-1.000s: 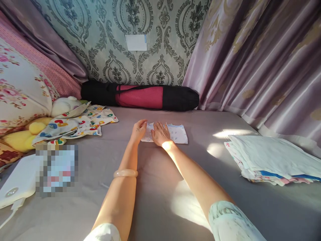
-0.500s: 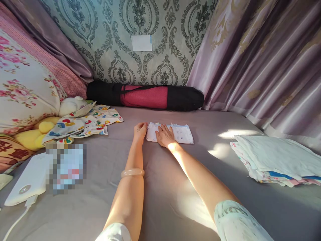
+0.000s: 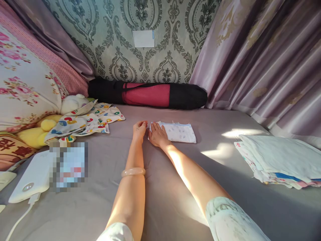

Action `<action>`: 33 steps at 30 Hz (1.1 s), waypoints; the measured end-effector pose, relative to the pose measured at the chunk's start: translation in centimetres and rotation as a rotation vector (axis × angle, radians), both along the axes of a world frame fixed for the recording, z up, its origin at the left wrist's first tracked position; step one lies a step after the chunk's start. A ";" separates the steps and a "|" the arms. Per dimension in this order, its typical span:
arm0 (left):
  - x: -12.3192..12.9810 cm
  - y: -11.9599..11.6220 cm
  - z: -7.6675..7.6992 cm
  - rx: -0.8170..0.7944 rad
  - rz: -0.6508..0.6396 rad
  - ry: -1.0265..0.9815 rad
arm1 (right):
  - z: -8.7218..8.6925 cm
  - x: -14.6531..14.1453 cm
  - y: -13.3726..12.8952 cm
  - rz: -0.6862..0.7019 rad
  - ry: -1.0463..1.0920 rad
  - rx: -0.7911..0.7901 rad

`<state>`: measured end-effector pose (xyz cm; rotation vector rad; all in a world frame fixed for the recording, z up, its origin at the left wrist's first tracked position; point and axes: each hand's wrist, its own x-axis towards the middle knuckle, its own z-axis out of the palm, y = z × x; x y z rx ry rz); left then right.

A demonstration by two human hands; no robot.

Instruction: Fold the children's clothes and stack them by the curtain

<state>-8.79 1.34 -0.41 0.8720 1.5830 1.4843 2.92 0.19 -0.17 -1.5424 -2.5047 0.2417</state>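
A small folded white cloth with faint prints and a pale blue edge lies flat on the grey sheet. My right hand rests palm down over its left end, fingers stretched out. Just left of the cloth is my left hand, its fingers curled together near the cloth's left edge. Whatever may be between those fingers is too small to make out. A pale bangle circles my left forearm.
A stack of folded cloths lies at the right. Along the wall stretches a black and red rolled bag. At the left are a patterned cloth, a yellow plush and a white power bank with a cable.
My right hand has slid left across the cloth to its left end, uncovering more of the middle. My left hand stays curled beside it. The view has shifted slightly.
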 end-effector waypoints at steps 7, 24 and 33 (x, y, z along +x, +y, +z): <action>0.1 0.3 -0.2 -0.001 0.014 0.064 | 0.8 0.3 0.4 0.030 0.002 -0.066; 4.2 -1.4 0.3 -0.048 -0.526 1.110 | 0.5 8.2 -0.2 -0.079 -0.006 0.052; 4.3 -1.4 0.4 -0.197 -0.588 1.256 | -0.4 8.0 -0.2 -0.095 0.026 0.080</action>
